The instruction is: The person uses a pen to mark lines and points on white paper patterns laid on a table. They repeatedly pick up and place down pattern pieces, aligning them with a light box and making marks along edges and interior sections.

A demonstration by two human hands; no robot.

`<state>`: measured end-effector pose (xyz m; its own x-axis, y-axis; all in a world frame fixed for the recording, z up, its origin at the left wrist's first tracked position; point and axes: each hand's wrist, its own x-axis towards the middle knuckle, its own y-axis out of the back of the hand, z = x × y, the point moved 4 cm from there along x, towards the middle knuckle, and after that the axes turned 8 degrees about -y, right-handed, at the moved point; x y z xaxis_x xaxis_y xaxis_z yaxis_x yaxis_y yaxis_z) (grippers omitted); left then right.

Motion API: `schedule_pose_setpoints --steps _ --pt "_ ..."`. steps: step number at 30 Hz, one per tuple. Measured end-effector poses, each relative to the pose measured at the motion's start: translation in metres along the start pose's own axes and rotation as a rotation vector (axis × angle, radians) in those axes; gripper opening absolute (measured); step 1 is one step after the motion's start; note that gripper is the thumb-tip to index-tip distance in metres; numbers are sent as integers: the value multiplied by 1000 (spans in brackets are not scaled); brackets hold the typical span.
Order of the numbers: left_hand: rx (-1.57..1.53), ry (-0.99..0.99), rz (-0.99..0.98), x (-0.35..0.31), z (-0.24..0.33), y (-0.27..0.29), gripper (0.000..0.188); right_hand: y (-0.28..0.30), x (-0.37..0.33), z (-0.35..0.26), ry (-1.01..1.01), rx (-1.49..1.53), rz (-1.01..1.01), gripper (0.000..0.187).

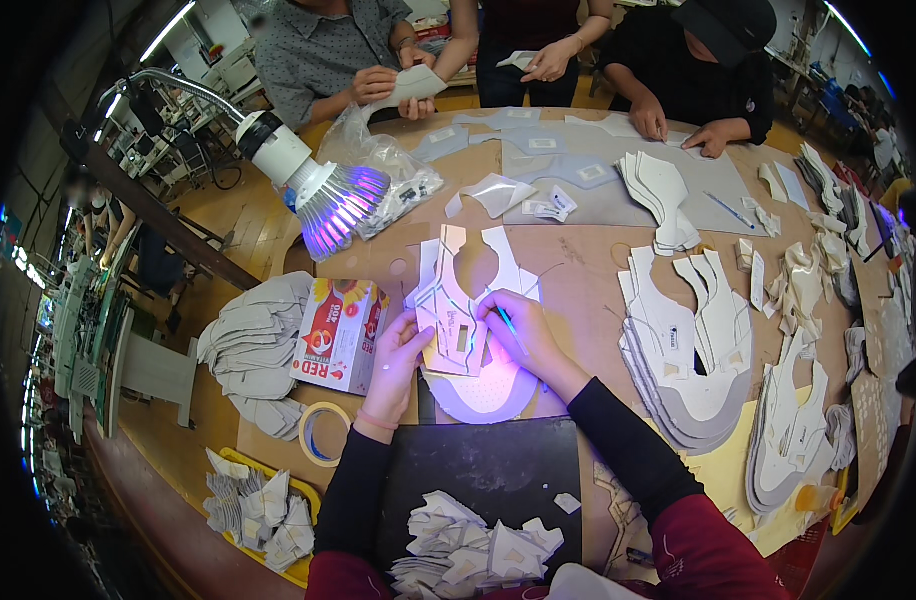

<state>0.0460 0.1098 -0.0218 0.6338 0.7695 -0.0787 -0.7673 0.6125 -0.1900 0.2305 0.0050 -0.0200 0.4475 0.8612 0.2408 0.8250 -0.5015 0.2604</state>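
My right hand (523, 335) pinches a slim blue pen (510, 328), its tip by the edge of a flat pinkish template (450, 310) with a small rectangular window. Along the template's left side, my left hand (393, 362) grips it between thumb and fingers. Beneath lies a white shoe-upper piece (483, 400) with a rounded, purple-lit end and two arms reaching away from me. A lamp's purple-blue light falls on this spot. The pen tip itself is too small to make out.
A clamp lamp (328, 190) leans in from the left. Beside my left hand stand a red-and-white box (340, 335), a tape roll (325, 434) and a yellow tray (313, 490) of cut pieces. Stacked uppers (668, 385) lie right; loose pieces (478, 550) rest on a black mat (418, 450). Co-workers handle pieces opposite.
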Motion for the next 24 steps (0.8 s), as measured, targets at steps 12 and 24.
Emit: schedule_pose_setpoints --steps 12,24 --pt "-1 4 -4 0 -1 1 39 -1 0 2 -5 2 -9 8" --pt "14 5 -1 -1 1 0 39 0 0 2 -1 9 -10 8"
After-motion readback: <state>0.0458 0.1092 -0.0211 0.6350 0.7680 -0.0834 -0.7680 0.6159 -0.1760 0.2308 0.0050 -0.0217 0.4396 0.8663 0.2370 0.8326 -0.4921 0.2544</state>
